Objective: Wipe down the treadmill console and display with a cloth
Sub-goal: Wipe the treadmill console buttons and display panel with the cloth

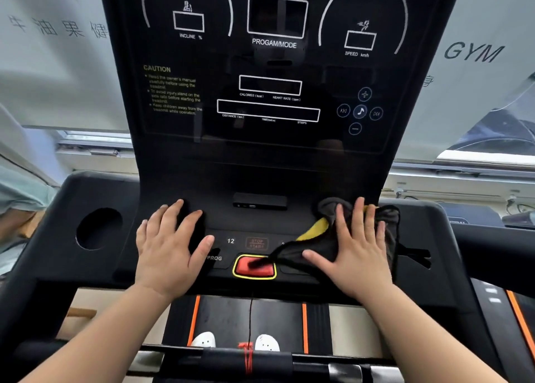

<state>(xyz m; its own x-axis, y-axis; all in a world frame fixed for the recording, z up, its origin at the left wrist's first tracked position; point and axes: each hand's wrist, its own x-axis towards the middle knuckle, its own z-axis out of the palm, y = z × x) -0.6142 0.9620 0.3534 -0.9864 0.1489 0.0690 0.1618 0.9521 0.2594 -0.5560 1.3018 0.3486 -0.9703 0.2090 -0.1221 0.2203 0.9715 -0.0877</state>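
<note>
Frosted window film (474,52) lettered GYM backs the machine. The dark treadmill console (260,177) rises in front of it, with its display (269,64) tilted up and away from the person standing on the belt (249,316). What the next stroke turns on is where the cloth (292,252) lies: on the lower control strip, right of centre, directly under the right hand (353,255). The display stands above and beyond it, further from the body, so a pass to the glass would probably run up and forward, the way the fingers already point. The cloth is a crumpled dark piece with a yellow face showing at its upper left. Its long axis runs roughly across the strip, from a pointed corner overlapping the red stop pad (254,266) to a bunched edge past the little finger on the right. The right hand's fingers (359,217) are straight and spread, flat on top of the cloth, pressing it to the panel rather than pinching it, and the thumb reaches left along the fabric. The left hand (170,249) lies bare on the console's left side, between the cup hole (98,227) and the printed keys. It is palm down with fingers apart and straight, touching the panel and holding nothing. The right hand is plainly the nearer to the cloth, and I judge it to be the wiping hand, with the left bracing. Both forearms come in from below, about parallel, with the wrists low.
</note>
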